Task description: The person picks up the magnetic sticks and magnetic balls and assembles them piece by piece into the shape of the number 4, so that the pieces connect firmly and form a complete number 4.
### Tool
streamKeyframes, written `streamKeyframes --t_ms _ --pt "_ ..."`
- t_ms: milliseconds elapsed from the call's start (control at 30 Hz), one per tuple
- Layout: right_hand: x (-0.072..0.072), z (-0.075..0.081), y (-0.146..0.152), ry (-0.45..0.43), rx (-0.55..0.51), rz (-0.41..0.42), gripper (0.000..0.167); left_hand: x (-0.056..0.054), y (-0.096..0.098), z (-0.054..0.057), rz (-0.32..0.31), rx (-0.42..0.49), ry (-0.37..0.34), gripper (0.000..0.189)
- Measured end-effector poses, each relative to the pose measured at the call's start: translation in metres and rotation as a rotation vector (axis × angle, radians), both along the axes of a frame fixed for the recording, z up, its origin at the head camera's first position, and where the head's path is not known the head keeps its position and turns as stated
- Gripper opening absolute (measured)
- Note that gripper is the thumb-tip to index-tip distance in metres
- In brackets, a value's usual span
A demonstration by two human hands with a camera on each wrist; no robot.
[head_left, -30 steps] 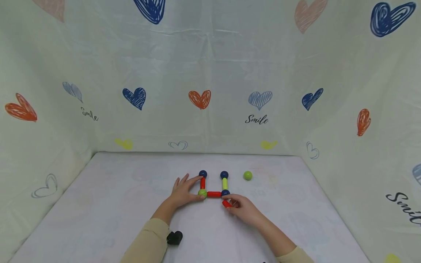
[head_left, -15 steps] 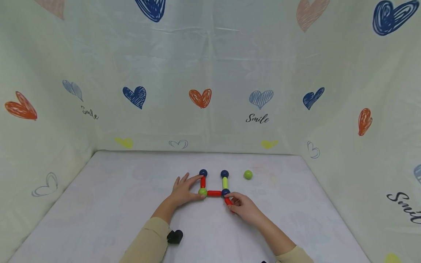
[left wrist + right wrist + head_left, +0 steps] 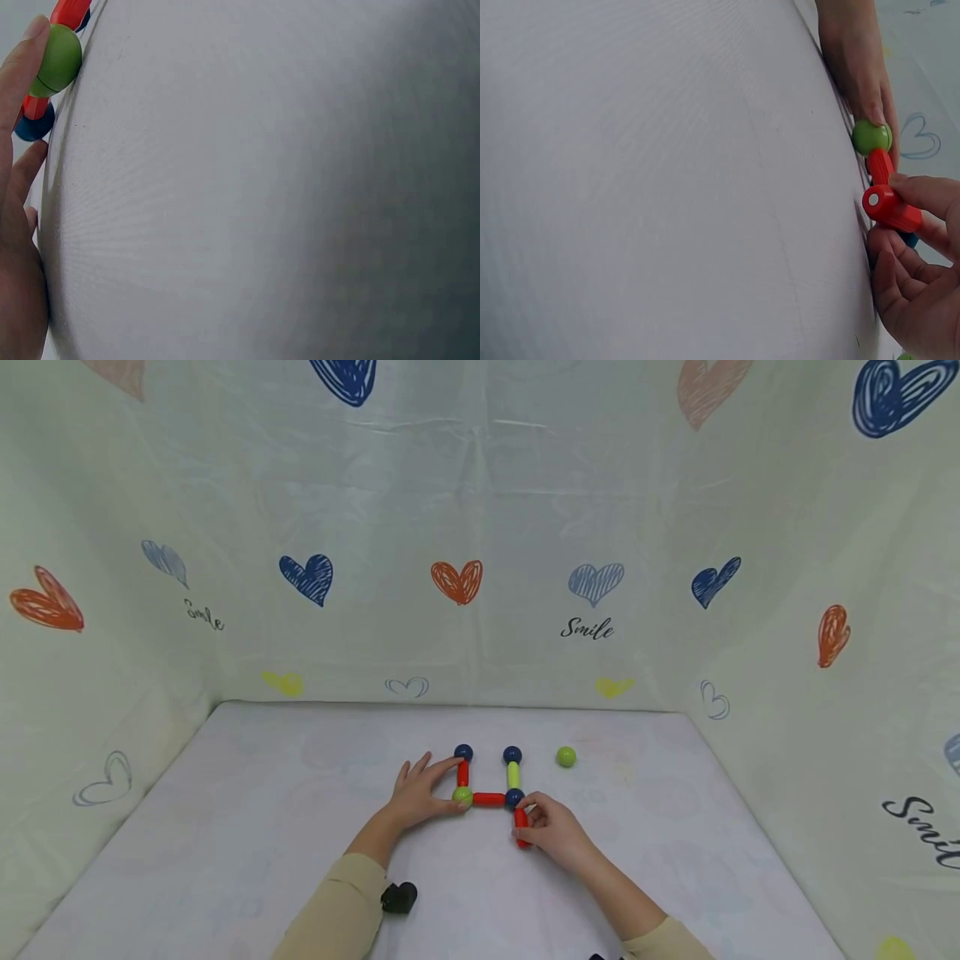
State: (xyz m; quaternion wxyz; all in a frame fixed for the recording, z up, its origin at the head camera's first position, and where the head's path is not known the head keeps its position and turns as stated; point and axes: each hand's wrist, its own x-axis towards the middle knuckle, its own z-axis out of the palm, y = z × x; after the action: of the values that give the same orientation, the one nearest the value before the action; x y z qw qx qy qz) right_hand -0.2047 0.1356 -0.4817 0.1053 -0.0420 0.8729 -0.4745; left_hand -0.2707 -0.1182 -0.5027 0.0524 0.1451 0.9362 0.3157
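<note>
On the table lies a flat frame of magnetic balls and rods. Its left side has a blue ball (image 3: 463, 752), a red rod (image 3: 462, 774) and a green ball (image 3: 462, 797). Another red rod (image 3: 489, 799) links that green ball to a blue ball (image 3: 513, 798), from which a yellow-green rod (image 3: 513, 774) runs to a far blue ball (image 3: 512, 755). My left hand (image 3: 415, 797) holds the left side, thumb at the green ball, index finger near the far blue one. My right hand (image 3: 553, 829) pinches a red rod (image 3: 521, 829), its far end at the near blue ball.
A loose green ball (image 3: 566, 757) lies right of the frame. A black object (image 3: 399, 898) shows beside the left sleeve. The white-covered table (image 3: 247, 810) meets a backdrop (image 3: 517, 660) printed with hearts at its far edge.
The red rod in my right hand has swung from a slant to nearly straight toward me, its far end now at the near blue ball. My left hand stays in place.
</note>
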Motion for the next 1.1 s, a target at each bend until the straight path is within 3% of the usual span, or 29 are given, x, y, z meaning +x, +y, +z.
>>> streamKeyframes --t_ms 1100 --pt "-0.0038 -0.0011 -0.0104 0.018 0.082 -0.077 0.036 -0.0011 -0.0007 -0.0031 -0.01 -0.01 0.013 0.079"
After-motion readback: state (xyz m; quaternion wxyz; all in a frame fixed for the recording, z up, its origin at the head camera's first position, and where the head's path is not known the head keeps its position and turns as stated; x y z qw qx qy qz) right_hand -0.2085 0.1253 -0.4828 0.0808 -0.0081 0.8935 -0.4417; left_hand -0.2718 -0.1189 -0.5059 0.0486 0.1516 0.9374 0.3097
